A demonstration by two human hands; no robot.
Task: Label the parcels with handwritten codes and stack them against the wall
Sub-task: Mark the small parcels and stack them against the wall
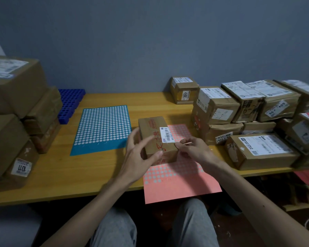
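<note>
Labelling a small parcel [150, 125].
Left hand [137, 157] cups it; right hand [194, 150] pinches a pale slip [186, 143]; next, likely press flat.

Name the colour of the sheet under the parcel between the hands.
The sheet is pink with pale dots; head view.

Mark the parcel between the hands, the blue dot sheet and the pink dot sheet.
parcel [150, 127], head view, top face left of its barcode label.
blue dot sheet [102, 125], head view, dotted middle.
pink dot sheet [177, 189], head view, bare lower part.
</note>
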